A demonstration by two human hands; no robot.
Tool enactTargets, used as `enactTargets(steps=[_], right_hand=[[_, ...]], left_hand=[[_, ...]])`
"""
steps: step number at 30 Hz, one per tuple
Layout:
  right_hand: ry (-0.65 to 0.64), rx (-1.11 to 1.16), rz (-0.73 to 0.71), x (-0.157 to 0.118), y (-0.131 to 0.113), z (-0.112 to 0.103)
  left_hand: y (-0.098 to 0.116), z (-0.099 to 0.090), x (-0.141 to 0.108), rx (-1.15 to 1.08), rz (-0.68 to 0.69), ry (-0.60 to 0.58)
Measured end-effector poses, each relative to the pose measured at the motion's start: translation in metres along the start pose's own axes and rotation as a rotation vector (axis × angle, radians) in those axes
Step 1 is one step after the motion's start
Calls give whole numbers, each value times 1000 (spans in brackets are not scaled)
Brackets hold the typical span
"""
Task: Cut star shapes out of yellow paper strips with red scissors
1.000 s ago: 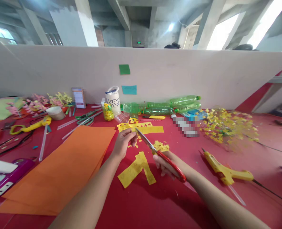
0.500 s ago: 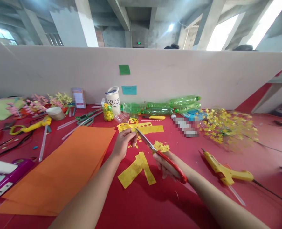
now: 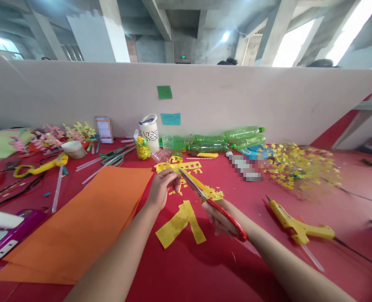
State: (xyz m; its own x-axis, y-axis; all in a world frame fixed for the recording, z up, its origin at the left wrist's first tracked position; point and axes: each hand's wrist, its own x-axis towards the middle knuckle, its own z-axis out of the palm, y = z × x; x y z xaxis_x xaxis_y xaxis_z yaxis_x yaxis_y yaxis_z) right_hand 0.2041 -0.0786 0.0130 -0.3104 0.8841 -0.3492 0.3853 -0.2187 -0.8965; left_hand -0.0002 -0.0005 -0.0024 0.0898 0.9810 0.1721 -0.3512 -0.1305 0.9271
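Observation:
My left hand (image 3: 161, 191) is closed in a pinch on one end of a yellow strip (image 3: 200, 181), which looks like paper or felt. In my right hand (image 3: 219, 216) are scissors (image 3: 230, 221) with red handles, their blades pointing up and left to the strip beside my left fingertips. The strip slants down along the blades. A pile of small yellow stars (image 3: 215, 193) lies just past my right hand. Nearer me rest yellow offcuts (image 3: 172, 232) on the red table. Behind my left hand is a yellow strip with star-shaped holes (image 3: 194, 165).
Orange sheets (image 3: 79, 222) lie at left, near a purple power strip (image 3: 19, 235) and a yellow glue gun (image 3: 44, 165). Another glue gun (image 3: 299, 226) is at right, below a spray of yellow stars (image 3: 299, 165). Green bottles (image 3: 211, 147), a cutter knife (image 3: 206, 155) and a white tumbler (image 3: 149, 134) stand or lie behind.
The free end of the yellow strip has swung down toward me, from nearly level to slanting along the scissors. My hands have barely moved.

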Motion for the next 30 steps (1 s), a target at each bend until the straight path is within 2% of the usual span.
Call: enactTargets(steps=[7, 14, 19, 24, 30], right_hand=[[12, -21, -5, -1, -1, 1], [36, -21, 48, 2, 1, 3], [48, -8, 47, 1, -2, 4], [41, -14, 36, 1, -1, 3], [45, -23, 48, 2, 0, 4]], left_hand=[[2, -1, 2, -16, 1, 86], [3, 5, -1, -8, -31, 16], [2, 3, 0, -22, 16, 70], [2, 1, 0, 120, 95, 72], [1, 3, -1, 136, 101, 81]])
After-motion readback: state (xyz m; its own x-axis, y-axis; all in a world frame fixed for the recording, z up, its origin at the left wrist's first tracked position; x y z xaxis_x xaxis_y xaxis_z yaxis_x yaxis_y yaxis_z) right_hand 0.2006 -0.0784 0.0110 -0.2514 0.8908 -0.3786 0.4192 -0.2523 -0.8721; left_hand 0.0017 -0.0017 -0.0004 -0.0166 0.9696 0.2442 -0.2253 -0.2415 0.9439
